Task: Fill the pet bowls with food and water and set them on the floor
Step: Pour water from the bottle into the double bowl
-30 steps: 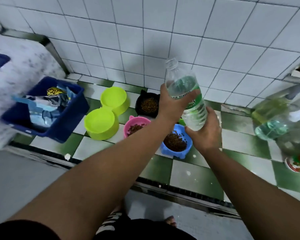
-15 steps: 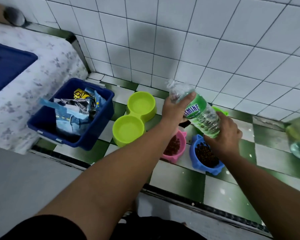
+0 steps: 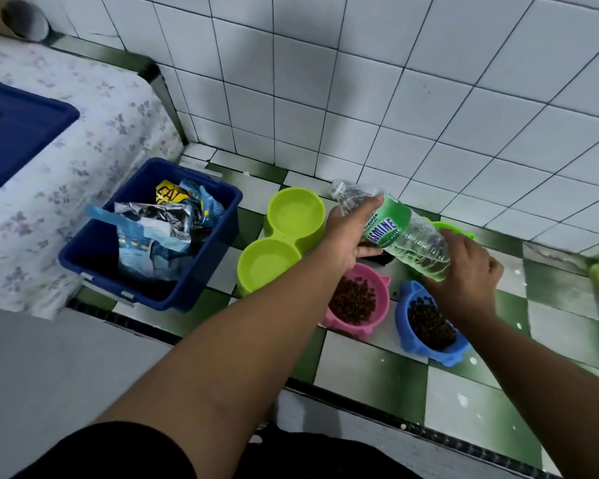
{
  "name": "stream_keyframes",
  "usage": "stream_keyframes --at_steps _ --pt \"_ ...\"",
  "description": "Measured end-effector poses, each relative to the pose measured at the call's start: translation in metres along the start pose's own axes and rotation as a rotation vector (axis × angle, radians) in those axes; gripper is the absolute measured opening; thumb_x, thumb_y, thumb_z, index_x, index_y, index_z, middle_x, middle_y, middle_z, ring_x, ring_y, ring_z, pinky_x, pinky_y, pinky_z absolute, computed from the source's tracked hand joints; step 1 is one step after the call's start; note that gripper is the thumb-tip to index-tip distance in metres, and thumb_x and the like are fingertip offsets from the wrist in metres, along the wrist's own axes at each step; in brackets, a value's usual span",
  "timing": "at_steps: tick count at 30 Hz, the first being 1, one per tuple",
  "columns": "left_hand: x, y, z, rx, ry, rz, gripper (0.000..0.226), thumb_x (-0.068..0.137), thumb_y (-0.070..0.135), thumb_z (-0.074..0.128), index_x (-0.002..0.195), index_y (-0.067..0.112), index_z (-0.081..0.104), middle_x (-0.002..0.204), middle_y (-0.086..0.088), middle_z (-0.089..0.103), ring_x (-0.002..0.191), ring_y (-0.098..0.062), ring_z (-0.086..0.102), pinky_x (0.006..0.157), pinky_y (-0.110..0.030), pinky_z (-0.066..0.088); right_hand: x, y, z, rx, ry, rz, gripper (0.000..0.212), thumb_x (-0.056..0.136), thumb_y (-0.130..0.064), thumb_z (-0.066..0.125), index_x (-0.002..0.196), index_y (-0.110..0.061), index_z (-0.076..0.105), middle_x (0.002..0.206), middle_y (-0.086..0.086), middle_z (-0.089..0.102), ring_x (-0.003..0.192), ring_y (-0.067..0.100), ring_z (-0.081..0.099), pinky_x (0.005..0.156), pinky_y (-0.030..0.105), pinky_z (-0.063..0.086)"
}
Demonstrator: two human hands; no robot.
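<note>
Lower now, bottle (image 3: 408, 236) mouth just beside lime bowl (image 3: 308, 236) rim

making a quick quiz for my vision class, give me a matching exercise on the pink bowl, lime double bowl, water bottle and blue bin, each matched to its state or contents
Column A
1. pink bowl
2. lime double bowl
3. water bottle
4. blue bin

Column B
a. tilted, gripped by the left hand and the right hand
b. holds crumpled food bags
c. holds brown kibble
d. no kibble in either well

Pairs: 1-c, 2-d, 3-a, 4-b
</note>
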State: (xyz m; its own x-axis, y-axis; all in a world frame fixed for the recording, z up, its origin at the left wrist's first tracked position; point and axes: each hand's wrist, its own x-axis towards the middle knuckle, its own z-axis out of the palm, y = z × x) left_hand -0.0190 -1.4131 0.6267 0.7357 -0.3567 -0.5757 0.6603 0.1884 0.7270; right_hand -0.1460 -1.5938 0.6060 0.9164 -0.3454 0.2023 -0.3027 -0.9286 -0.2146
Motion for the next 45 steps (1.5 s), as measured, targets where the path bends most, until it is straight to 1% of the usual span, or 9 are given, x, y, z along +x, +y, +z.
stream_keyframes --at_steps 3,7,10,14,18,22,29,39,45 --pt "0.000 0.003 -0.003 0.013 0.030 -0.030 0.063 0.077 0.042 0.086 0.125 0.017 0.054 0.114 -0.012 0.067 0.095 -0.036 0.072 0.073 -0.058 0.062 0.003 0.000 0.001 -0.025 -0.002 -0.025 0.094 0.064 -0.025 0.089 0.144 -0.027 0.039 0.138 0.008 0.051 0.126 0.027 0.044 0.102 0.047 0.029" --pt "0.002 0.004 -0.005 -0.015 0.040 -0.030 0.060 0.080 0.039 0.085 0.126 0.013 0.057 0.108 -0.012 0.070 0.093 -0.037 0.073 0.073 -0.057 0.063 0.007 0.000 0.001 -0.036 -0.001 -0.038 0.092 0.063 -0.026 0.090 0.142 -0.027 0.042 0.137 0.007 0.052 0.125 0.027 0.045 0.100 0.047 0.029" --pt "0.004 0.003 -0.008 -0.019 0.028 -0.038 0.067 0.082 0.037 0.083 0.135 0.013 0.050 0.102 -0.007 0.065 0.093 -0.036 0.071 0.077 -0.057 0.062 0.009 0.000 0.000 -0.043 -0.004 -0.046 0.093 0.062 -0.026 0.089 0.142 -0.028 0.041 0.137 0.005 0.051 0.126 0.027 0.043 0.102 0.047 0.028" --pt "0.007 -0.002 -0.011 -0.012 0.017 -0.068 0.090 0.072 0.043 0.089 0.145 0.017 0.043 0.126 -0.020 0.062 0.098 -0.040 0.071 0.077 -0.055 0.063 0.012 0.000 -0.002 -0.054 -0.005 -0.069 0.094 0.061 -0.025 0.089 0.142 -0.029 0.042 0.137 0.005 0.051 0.126 0.026 0.043 0.104 0.047 0.026" --pt "0.010 -0.004 -0.014 -0.033 0.021 -0.080 0.077 0.080 0.040 0.084 0.141 0.011 0.047 0.111 -0.016 0.065 0.097 -0.039 0.071 0.081 -0.055 0.062 0.014 -0.001 -0.001 -0.065 -0.010 -0.085 0.093 0.062 -0.024 0.088 0.142 -0.029 0.042 0.136 0.004 0.051 0.126 0.027 0.044 0.104 0.047 0.026" --pt "0.011 -0.005 -0.013 -0.044 0.031 -0.075 0.085 0.077 0.038 0.087 0.145 0.015 0.042 0.116 -0.016 0.062 0.096 -0.042 0.072 0.075 -0.055 0.063 0.015 0.000 -0.001 -0.058 -0.005 -0.087 0.090 0.063 -0.022 0.085 0.143 -0.029 0.043 0.135 0.004 0.051 0.126 0.027 0.044 0.105 0.048 0.025" --pt "0.014 -0.006 -0.015 -0.034 0.031 -0.075 0.066 0.085 0.033 0.081 0.136 0.007 0.049 0.100 -0.011 0.064 0.098 -0.040 0.071 0.082 -0.058 0.061 0.016 0.000 0.000 -0.053 0.003 -0.105 0.088 0.064 -0.019 0.084 0.142 -0.027 0.044 0.135 0.005 0.051 0.126 0.027 0.043 0.106 0.048 0.024" --pt "0.015 -0.009 -0.012 -0.053 0.037 -0.076 0.074 0.082 0.035 0.084 0.140 0.008 0.047 0.110 -0.016 0.067 0.096 -0.042 0.072 0.075 -0.059 0.062 0.017 0.004 -0.001 -0.070 0.011 -0.106 0.088 0.065 -0.021 0.085 0.142 -0.027 0.044 0.134 0.006 0.051 0.126 0.026 0.042 0.107 0.051 0.025" --pt "0.015 -0.009 -0.013 -0.038 0.027 -0.078 0.073 0.082 0.036 0.083 0.140 0.009 0.047 0.112 -0.017 0.066 0.095 -0.041 0.072 0.078 -0.058 0.062 0.015 0.003 0.000 -0.058 0.009 -0.104 0.087 0.065 -0.017 0.084 0.142 -0.027 0.044 0.135 0.006 0.051 0.127 0.026 0.042 0.107 0.050 0.024"
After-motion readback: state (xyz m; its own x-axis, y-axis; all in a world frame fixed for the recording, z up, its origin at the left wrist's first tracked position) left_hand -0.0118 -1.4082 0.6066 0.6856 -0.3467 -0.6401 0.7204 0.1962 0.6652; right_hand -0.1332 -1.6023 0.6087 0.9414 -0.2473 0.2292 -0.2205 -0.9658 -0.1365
